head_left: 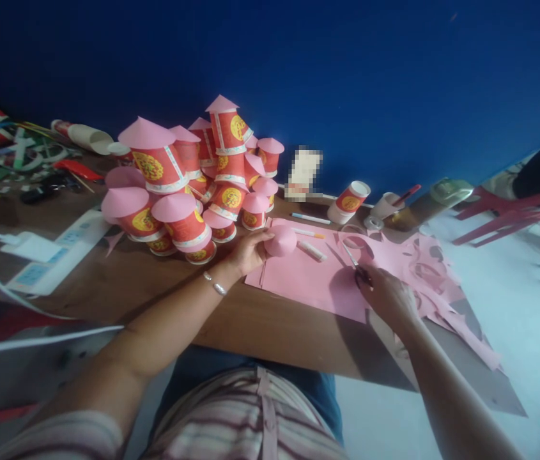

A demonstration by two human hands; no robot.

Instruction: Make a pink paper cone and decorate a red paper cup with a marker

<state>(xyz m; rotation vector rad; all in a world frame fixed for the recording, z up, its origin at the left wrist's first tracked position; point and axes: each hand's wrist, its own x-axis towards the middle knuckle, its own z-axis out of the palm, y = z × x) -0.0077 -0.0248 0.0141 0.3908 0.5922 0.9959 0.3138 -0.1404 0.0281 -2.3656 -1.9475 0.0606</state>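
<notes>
Brown tabletop [250, 329], blue wall [270, 64] behind: my left hand [250, 252] pinches one pink paper cone [281, 241] over pink sheets [310, 286]; my right hand [391, 299], curled round black-handled scissors [362, 275], beside pink paper offcuts [425, 271].

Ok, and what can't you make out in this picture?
In the head view:
Scissors: handles mostly covered by the right hand.
Pink cone: underside hidden by its own top.
Red cups: rear ones hidden by front ones.
Pale object: masked by pixelation.
Red furniture: cut off by right edge.
</notes>
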